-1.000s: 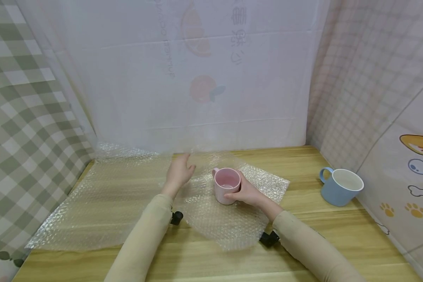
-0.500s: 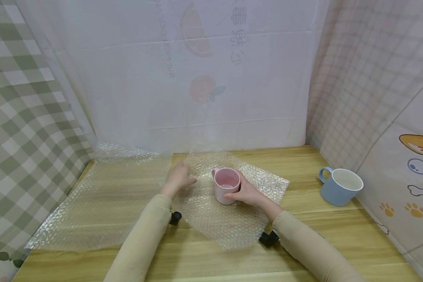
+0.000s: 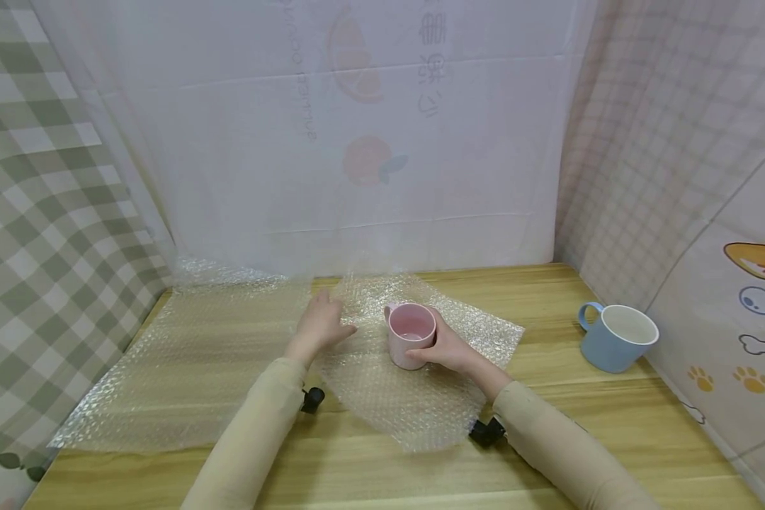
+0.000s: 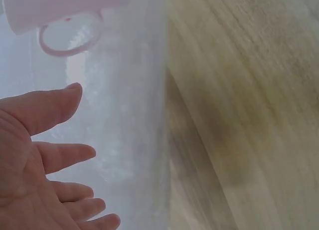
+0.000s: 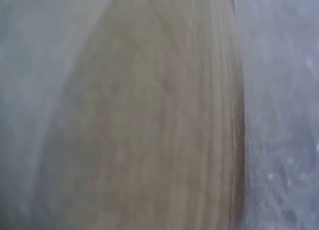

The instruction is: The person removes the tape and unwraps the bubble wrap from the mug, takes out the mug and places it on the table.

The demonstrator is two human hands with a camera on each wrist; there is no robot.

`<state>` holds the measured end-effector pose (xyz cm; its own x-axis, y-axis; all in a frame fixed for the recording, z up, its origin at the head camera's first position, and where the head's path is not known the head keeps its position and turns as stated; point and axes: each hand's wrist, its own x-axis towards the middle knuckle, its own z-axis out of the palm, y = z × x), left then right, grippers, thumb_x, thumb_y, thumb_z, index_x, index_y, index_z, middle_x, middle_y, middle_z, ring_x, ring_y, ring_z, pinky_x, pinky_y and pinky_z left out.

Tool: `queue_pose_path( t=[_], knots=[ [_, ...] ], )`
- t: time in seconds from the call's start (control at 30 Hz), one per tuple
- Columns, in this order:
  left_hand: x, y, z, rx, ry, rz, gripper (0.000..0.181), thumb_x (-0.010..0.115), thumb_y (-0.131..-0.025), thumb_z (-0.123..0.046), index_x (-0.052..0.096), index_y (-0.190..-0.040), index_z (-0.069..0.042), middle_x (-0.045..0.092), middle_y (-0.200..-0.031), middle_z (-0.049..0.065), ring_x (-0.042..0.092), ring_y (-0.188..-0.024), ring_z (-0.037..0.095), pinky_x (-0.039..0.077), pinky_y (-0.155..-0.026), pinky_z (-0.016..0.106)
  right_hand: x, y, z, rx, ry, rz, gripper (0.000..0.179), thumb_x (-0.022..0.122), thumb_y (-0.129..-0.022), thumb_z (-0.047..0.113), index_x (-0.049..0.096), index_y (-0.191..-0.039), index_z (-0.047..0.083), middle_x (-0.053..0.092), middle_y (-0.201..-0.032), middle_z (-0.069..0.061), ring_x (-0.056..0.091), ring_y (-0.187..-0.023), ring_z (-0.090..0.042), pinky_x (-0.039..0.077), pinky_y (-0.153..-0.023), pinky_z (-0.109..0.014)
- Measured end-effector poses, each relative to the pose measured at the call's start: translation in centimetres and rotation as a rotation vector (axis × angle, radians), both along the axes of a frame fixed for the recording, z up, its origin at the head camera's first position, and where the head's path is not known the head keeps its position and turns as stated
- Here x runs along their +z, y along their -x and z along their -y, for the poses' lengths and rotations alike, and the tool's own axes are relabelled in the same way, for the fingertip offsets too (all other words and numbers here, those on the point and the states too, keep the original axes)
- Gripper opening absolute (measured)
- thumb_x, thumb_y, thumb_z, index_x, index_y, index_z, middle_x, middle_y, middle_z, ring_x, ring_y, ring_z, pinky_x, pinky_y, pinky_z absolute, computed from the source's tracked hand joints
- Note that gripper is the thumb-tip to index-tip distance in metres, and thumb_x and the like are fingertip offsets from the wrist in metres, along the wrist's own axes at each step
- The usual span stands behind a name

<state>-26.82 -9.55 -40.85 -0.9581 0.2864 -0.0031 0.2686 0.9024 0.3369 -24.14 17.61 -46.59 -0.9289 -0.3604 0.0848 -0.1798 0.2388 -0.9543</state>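
My right hand [image 3: 448, 346] grips a pink mug [image 3: 398, 352] from its right side. The mug stands upright on a sheet of bubble wrap [image 3: 414, 407], its handle pointing to the back left. To the left of the mug, my left hand [image 3: 321, 324] hovers by the sheet's left side with fingers apart and nothing in its grasp. In the left wrist view, the thumb and spread fingers of that hand [image 4: 30, 175] appear below the mug handle [image 4: 65, 52]. The right wrist view shows no hand, only blurred wood [image 5: 149, 115] and bubble wrap [image 5: 281, 140].
A second, larger sheet of bubble wrap [image 3: 185, 368] covers the left part of the wooden table [image 3: 357, 474]. At the right, a blue mug [image 3: 614, 352] stands close to the side curtain [image 3: 701, 283]. A white cloth [image 3: 229, 177] hangs along the back.
My left hand has drawn back slightly toward me and its fingers have spread. The right hand and the pink mug have stayed in place.
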Motion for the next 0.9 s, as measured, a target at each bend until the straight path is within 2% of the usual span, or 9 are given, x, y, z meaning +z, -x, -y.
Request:
queue_pose_path(
  t=[0.1,0.17,0.33,0.57,0.73,0.9],
  knots=[
    [0.4,-0.5,-0.3,-0.027,-0.010,-0.038,0.061,0.076,-0.086,-0.033,0.059,-0.128,0.008,0.033,-0.148,0.036,0.032,-0.137,0.049,0.024,-0.115,0.056,0.0,0.0,0.0,0.005,0.020,-0.010,0.092,0.083,-0.076,0.005,0.026,-0.148,-0.001,0.046,-0.138,-0.025,0.046,-0.127,-0.040,0.035,-0.108,-0.052],
    [0.8,-0.9,-0.5,-0.037,-0.022,-0.040,0.061,0.076,-0.086,-0.033,0.058,-0.129,0.006,0.034,-0.149,0.035,0.030,-0.139,0.048,0.022,-0.115,0.056,0.0,0.0,0.1,0.009,0.027,-0.011,0.091,0.083,-0.077,0.004,0.026,-0.148,-0.001,0.046,-0.138,-0.025,0.045,-0.127,-0.040,0.035,-0.108,-0.052],
    [1.4,-2.0,-1.4,-0.072,-0.032,-0.057,0.063,0.076,-0.086,-0.034,0.057,-0.133,0.004,0.038,-0.147,0.032,0.037,-0.136,0.046,0.028,-0.114,0.054,0.1,-0.1,0.1,-0.003,0.003,-0.008,0.090,0.083,-0.077,0.006,0.028,-0.148,0.002,0.047,-0.137,-0.022,0.047,-0.127,-0.038,0.036,-0.107,-0.050],
    [1.6,-3.2,-2.2,-0.124,-0.025,-0.063,0.063,0.073,-0.089,-0.034,0.054,-0.137,0.002,0.035,-0.149,0.032,0.033,-0.138,0.047,0.027,-0.114,0.056,0.3,-0.1,0.2,-0.019,-0.007,-0.031,0.086,0.085,-0.076,0.006,0.034,-0.144,0.003,0.050,-0.135,-0.020,0.050,-0.124,-0.037,0.040,-0.105,-0.050],
    [1.6,-4.0,-2.2,-0.156,-0.028,-0.086,0.064,0.073,-0.089,-0.035,0.054,-0.137,0.002,0.039,-0.147,0.032,0.039,-0.135,0.046,0.032,-0.111,0.055,0.1,-0.2,0.1,-0.023,0.018,-0.046,0.086,0.085,-0.075,0.003,0.034,-0.145,0.002,0.050,-0.135,-0.021,0.050,-0.123,-0.037,0.041,-0.104,-0.049],
    [1.2,-4.6,-2.1,-0.161,-0.021,-0.090,0.064,0.073,-0.089,-0.035,0.053,-0.138,0.001,0.042,-0.146,0.030,0.043,-0.133,0.045,0.035,-0.109,0.055,0.3,-0.4,-0.1,-0.035,0.010,-0.067,0.087,0.085,-0.074,0.004,0.035,-0.145,0.002,0.051,-0.134,-0.021,0.051,-0.122,-0.037,0.042,-0.103,-0.049]
  ],
)
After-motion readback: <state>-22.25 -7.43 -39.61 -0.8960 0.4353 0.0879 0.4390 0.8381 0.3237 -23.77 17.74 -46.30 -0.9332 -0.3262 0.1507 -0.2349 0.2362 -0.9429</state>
